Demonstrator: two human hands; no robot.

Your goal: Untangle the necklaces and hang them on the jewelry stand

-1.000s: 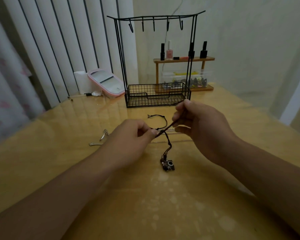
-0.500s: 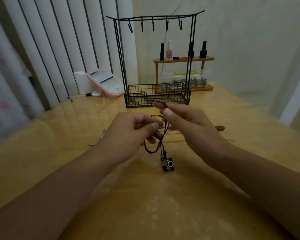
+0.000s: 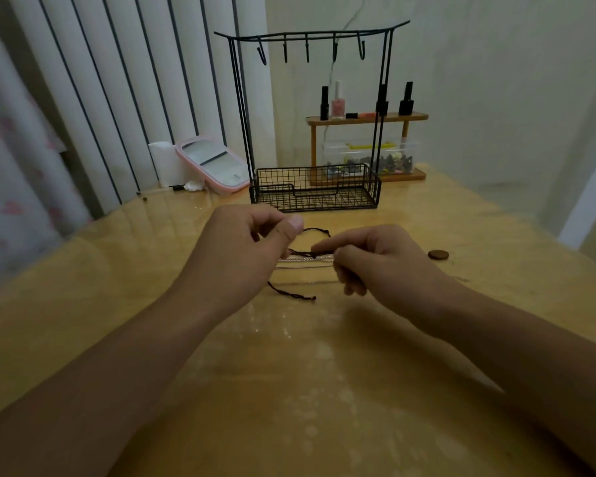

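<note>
The camera pendant that dangled a moment ago is now out of sight. Both the left hand (image 3: 252, 246) and right hand (image 3: 375, 266) pinch the black cord necklace (image 3: 303, 253) taut just above the table (image 3: 324, 390), near the empty jewelry stand (image 3: 313, 115); untangling continues.

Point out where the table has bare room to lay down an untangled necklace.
The table is bare in front of both hands, toward the camera, and on the far left near the curtain. It is crowded between the left hand and right hand, where the dark cord lies, and along the back by the jewelry stand.
</note>
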